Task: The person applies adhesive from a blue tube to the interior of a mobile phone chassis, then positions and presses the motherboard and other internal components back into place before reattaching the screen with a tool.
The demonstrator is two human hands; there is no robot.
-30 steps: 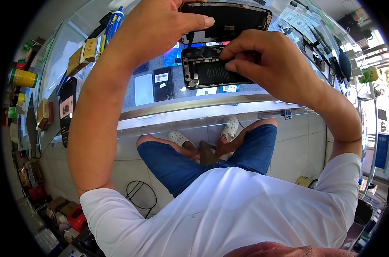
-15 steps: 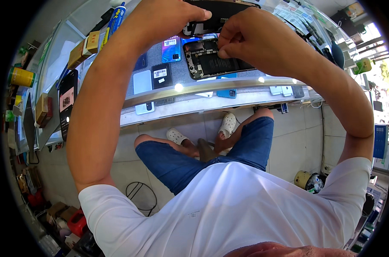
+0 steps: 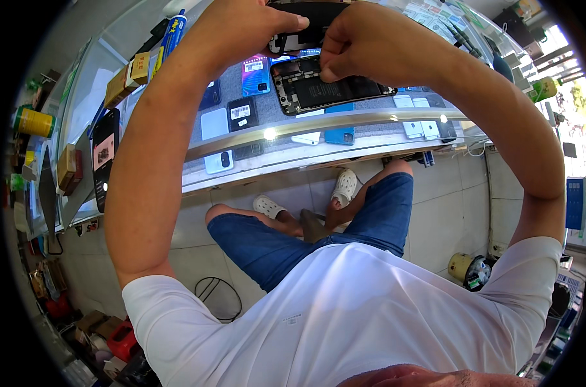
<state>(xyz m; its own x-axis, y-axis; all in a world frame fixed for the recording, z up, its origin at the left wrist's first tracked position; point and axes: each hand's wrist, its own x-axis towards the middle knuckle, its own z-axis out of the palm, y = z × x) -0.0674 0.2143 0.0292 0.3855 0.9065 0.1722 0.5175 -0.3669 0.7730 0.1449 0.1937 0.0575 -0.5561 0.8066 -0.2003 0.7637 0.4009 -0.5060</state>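
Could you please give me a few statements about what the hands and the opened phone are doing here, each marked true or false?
1. The left hand holds a dark screen panel. True.
2. The opened phone lies on the floor. False: it rests on the glass counter.
3. The right hand pinches at the opened phone's top edge. True.
4. The person wears black boots. False: white shoes.
5. A yellow can stands at the far left. True.
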